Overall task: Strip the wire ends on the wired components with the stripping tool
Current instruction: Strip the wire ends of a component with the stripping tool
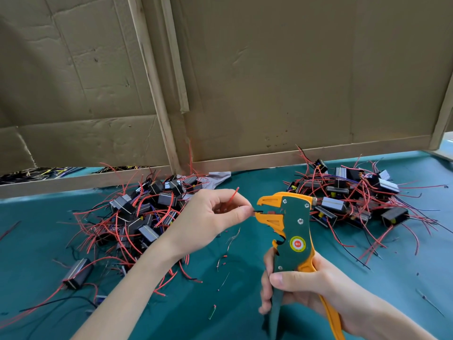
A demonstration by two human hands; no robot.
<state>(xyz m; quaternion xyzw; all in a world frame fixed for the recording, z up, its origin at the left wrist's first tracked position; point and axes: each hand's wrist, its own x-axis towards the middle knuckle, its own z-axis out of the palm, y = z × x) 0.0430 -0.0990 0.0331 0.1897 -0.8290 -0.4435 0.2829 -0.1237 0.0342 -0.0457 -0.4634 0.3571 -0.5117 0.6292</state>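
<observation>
My right hand [301, 290] grips the handles of a green and orange stripping tool [291, 224], held upright with its jaws pointing left. My left hand [215, 217] pinches a thin black wire end [257, 211] between thumb and forefinger, and the tip lies in the tool's jaws. A red wire [232, 196] curls up out of the same hand. Whatever component these wires belong to is hidden behind my left hand.
A heap of black wired components with red leads [137, 217] lies at the left on the teal table [245, 303]; a second heap [355, 200] lies at the right. Cardboard panels in a wooden frame [245, 94] wall off the back. Small wire scraps [221, 261] dot the cloth.
</observation>
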